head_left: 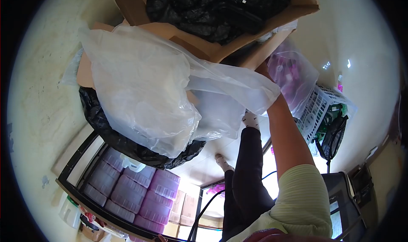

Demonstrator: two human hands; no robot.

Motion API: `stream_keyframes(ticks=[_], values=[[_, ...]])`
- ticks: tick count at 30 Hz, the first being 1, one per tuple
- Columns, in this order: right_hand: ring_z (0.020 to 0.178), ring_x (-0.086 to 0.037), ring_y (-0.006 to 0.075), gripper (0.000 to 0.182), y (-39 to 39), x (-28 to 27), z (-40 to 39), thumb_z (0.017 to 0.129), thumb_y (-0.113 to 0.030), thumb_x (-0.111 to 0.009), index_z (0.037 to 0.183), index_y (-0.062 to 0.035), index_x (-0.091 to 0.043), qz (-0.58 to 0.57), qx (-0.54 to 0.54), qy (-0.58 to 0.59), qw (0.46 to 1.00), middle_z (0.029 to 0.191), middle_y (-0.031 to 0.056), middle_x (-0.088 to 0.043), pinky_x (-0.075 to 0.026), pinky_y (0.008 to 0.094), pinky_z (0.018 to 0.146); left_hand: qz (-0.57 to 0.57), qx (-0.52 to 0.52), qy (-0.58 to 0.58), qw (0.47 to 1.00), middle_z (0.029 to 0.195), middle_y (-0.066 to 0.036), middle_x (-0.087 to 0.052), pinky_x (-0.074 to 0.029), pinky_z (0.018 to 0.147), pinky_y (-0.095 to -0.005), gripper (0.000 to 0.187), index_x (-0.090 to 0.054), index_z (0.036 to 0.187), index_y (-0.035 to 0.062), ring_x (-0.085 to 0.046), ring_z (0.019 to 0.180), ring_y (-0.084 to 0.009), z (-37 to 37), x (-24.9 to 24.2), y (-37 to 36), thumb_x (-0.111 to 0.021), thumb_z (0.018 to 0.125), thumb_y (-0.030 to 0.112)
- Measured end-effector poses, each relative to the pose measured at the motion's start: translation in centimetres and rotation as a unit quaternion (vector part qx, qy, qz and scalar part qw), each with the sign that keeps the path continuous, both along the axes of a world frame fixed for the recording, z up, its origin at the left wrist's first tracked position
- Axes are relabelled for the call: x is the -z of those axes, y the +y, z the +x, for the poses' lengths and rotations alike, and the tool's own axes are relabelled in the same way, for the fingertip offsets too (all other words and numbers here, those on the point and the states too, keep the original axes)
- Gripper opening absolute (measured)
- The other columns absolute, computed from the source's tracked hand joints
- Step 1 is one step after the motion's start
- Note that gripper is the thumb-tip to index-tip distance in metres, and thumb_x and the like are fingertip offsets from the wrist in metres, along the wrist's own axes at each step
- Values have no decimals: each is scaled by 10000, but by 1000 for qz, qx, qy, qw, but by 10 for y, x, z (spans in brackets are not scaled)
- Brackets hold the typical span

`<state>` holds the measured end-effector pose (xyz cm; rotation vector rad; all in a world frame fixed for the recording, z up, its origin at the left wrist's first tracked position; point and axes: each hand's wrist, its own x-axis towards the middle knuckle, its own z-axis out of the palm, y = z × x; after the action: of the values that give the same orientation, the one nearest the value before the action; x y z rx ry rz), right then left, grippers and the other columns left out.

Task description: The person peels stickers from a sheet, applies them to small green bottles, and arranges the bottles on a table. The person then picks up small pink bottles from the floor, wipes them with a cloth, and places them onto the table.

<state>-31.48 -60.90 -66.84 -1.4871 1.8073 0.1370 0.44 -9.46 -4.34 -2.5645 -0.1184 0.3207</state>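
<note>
My right arm reaches up along the right side to a cardboard box [263, 33]. My right hand [263, 68] is at the box's near flap, its fingers hidden behind the cardboard and plastic. A large translucent white plastic bag [144, 84] drapes down from the box, and one end of it crosses in front of my right wrist. Crumpled black plastic [191, 16] fills the box, with a dark object lying on it that I cannot make out. My left hand does not show.
Below the clear plastic hangs a black plastic bag [140, 146]. A black-framed rack [76, 161] at lower left holds stacked pinkish plastic boxes [127, 191]. To the right are a bag of pink items [291, 72] and a white basket [314, 110]. A black cable [199, 216] runs beside my legs.
</note>
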Motion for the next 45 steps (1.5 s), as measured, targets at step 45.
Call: stream_keyframes(ticks=[45], values=[[839,-607,144,477,329,-677,186,815,-370,-656,1141,-68,-483,312,-121,-574,747,1013,82,-583,-556,321,621,-751,99,215,616,851,-55,-591,-474,638,-251,259,-630,980,-6,-558,700,-119,-16,-95,-44,-603,859,222]])
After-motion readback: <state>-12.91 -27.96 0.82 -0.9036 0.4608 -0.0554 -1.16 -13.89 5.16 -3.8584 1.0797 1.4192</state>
